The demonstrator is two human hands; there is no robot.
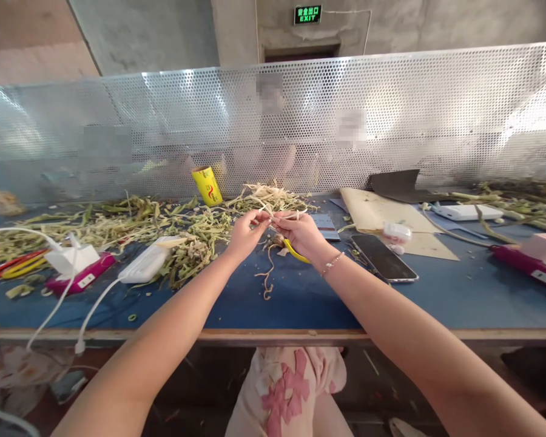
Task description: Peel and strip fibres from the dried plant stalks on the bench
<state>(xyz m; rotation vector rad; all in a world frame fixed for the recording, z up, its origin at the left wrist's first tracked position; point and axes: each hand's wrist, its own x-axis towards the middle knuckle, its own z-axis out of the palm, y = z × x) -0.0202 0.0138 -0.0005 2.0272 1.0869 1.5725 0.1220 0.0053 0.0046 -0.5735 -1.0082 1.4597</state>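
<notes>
Above the blue table, my left hand (249,230) and my right hand (298,229) meet fingertip to fingertip. Both are closed in a pinch on pale, thin plant strips (267,209), which stick out over the fingers. A yellow curved handle (296,251) shows under my right hand; whether the hand touches it I cannot tell. Below the hands a dried, curled stem (268,280) lies on the table. Behind them is a heap of pale dry strips (273,195). Greenish dried plant pieces (200,233) spread out to the left of my left hand.
A yellow tube (207,186) stands before the perforated metal screen (236,121). On the right lie a phone (383,258), beige cardboard (373,212) and a magenta power strip (532,267). To the left are a white power bank (145,260), cables, another power strip (79,273) and red-and-yellow-handled tools (18,266).
</notes>
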